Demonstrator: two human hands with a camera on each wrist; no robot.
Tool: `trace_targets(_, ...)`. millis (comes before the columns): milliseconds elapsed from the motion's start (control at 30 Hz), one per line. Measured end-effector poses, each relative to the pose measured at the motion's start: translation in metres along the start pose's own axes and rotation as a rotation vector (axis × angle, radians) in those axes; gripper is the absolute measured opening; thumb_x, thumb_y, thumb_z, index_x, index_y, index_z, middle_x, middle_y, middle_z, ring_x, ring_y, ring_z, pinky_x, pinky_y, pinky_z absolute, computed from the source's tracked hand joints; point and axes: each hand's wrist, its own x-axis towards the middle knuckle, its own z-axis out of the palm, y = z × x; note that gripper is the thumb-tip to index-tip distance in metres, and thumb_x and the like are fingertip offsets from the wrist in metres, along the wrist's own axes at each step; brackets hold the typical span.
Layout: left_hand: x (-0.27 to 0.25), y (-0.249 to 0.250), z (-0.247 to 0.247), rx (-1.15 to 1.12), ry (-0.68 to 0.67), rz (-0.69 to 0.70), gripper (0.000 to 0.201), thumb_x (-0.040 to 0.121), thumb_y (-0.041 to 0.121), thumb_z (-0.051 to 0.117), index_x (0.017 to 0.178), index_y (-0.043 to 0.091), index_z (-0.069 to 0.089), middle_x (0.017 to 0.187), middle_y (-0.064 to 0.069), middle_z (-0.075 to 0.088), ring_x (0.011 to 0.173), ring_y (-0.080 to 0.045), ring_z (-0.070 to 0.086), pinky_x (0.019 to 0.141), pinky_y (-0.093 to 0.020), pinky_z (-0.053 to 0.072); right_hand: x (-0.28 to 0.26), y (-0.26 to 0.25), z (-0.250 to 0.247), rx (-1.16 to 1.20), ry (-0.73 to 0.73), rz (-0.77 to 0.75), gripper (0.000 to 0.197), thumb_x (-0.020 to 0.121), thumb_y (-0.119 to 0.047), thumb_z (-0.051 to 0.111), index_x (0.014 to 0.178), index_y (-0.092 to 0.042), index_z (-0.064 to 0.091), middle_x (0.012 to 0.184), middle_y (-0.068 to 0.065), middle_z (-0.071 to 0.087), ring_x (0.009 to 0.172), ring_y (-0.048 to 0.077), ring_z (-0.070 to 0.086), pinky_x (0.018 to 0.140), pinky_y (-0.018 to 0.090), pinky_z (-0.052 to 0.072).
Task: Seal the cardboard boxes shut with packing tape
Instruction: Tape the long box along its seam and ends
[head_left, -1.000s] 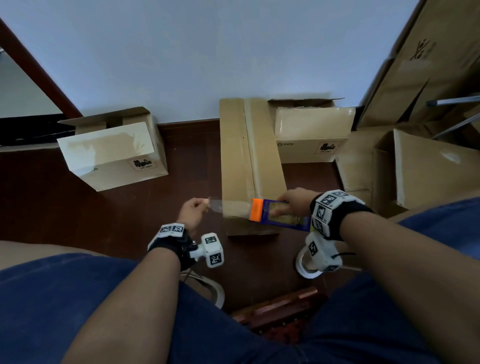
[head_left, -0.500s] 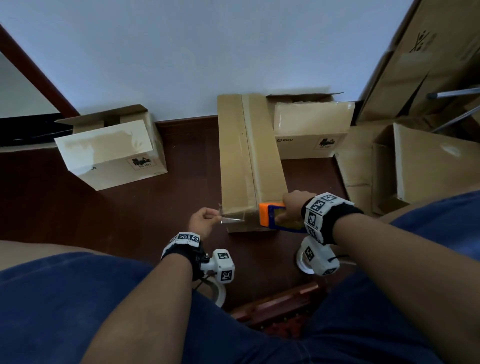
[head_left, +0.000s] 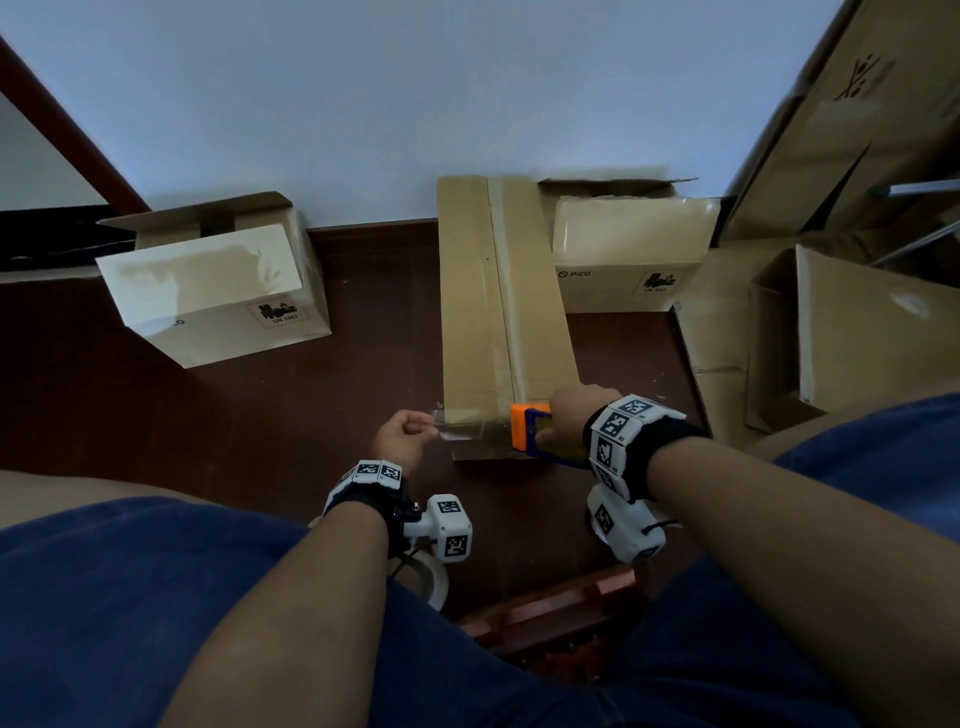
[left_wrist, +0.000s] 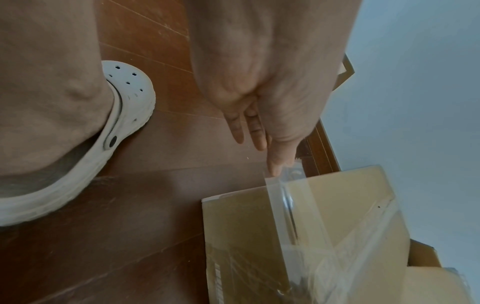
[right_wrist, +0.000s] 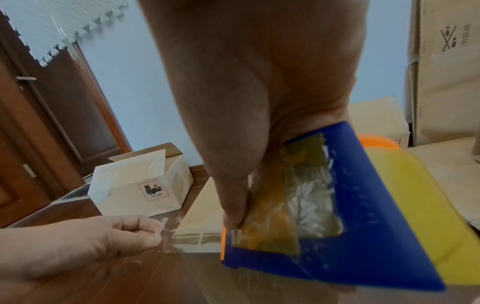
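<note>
On the dark wooden floor, near the wall, the long brown cardboard box (head_left: 501, 312) lies flat with clear tape already along its lengthwise seam. Across its near end a strip of clear packing tape (head_left: 467, 423) is stretched. The left hand (head_left: 402, 441) pinches the free end just off the box's left edge; the right hand (head_left: 571, 421) grips the blue and orange tape dispenser (head_left: 530, 428) at the right edge. Recommendation: keep the strip taut and level, lower it squarely, wrap both ends down the sides, then press out creases. An open white carton (head_left: 218, 291) stands well apart to the left.
</note>
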Motion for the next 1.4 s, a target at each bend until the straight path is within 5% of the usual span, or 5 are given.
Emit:
trace_targets(533,0.004,-0.001,0.007,0.021,0.012,-0.01,0.014,0.083,0.006,0.07,0.084,0.018,0.065,0.079,0.005,0.062,0.078,-0.011,0.056,0.071,-0.024,0.045,0.013,-0.01,0.002,-0.074,-0.014,0.019,0.036,0.094,-0.041,0.05,0.069,-0.016,0.048,0.068,-0.001,0.047,0.056,0.014,0.045,0.05,0.026,0.035)
trace_targets(767,0.008,-0.005,0.008,0.034,0.018,-0.019,0.017,0.082,0.007,0.071,0.081,0.022,0.064,0.083,0.003,0.064,0.081,-0.014,0.058,0.082,-0.032,0.048,0.017,-0.01,-0.004,-0.053,-0.068,0.025,0.031,0.095,-0.043,0.049,0.087,-0.014,0.055,0.07,-0.001,0.048,0.057,0.014,0.045,0.052,0.027,0.036)
trace_targets(1033,0.008,-0.003,0.009,0.045,0.004,-0.016,0.01,0.084,0.007,0.07,0.091,0.014,0.066,0.08,0.005,0.062,0.075,-0.009,0.055,0.064,-0.016,0.042,0.018,-0.017,-0.016,-0.088,-0.111,-0.012,0.032,0.098,-0.041,0.048,0.094,-0.011,0.056,0.069,0.0,0.048,0.057,0.013,0.045,0.045,0.025,0.032)
trace_targets(1167,0.012,-0.007,0.007,0.09,0.012,-0.042,0.013,0.084,0.013,0.071,0.082,0.026,0.068,0.084,0.006,0.068,0.083,-0.012,0.06,0.072,-0.023,0.044,0.017,-0.019,-0.013,-0.096,-0.104,-0.031,0.031,0.097,-0.037,0.052,0.11,-0.011,0.062,0.075,0.001,0.052,0.08,0.02,0.056,0.052,0.023,0.036)
trace_targets(1400,0.018,0.001,-0.001,0.182,-0.029,-0.09,0.016,0.087,0.017,0.067,0.078,0.03,0.069,0.082,0.011,0.068,0.081,-0.01,0.061,0.069,-0.021,0.047,0.018,-0.019,-0.016,-0.132,-0.119,-0.034,0.026,0.1,-0.034,0.047,0.093,-0.009,0.053,0.066,0.0,0.043,0.054,0.011,0.039,0.041,0.023,0.028)
